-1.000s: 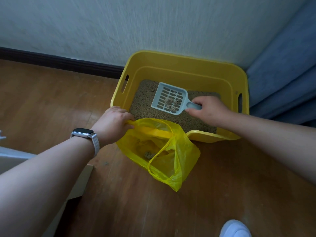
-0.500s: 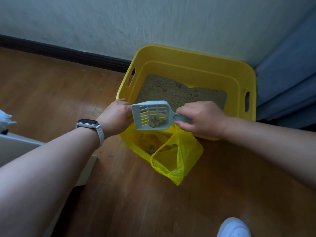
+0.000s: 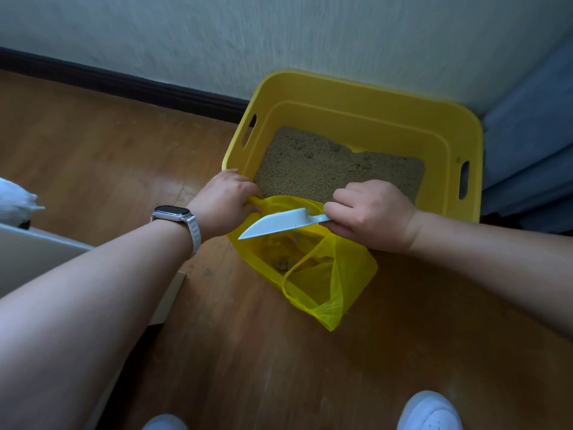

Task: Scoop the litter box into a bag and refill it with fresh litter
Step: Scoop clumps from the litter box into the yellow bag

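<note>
One yellow box [image 3: 356, 97] sits on the wood floor [image 3: 93, 144] by the wall [image 3: 279, 32], with one slot handle showing in each side wall. It holds a bed of tan litter [image 3: 328, 169] covering its bottom. One yellow bag [image 3: 350, 274] lies open on the floor against the box's near rim; a small clump of waste [image 3: 281, 264] sits inside it. One pale scoop [image 3: 276, 224] is tipped on edge over the bag's mouth, its blade pointing left. The right hand [image 3: 369, 214] is closed around the scoop's handle. The left hand [image 3: 224, 203], with a watch [image 3: 173, 214] on its wrist, pinches the bag's left handle at the box's near left corner, holding the mouth open. Two white shoes [image 3: 429, 411] show at the bottom edge. A blue curtain [image 3: 533, 119] hangs just right of the box.
</note>
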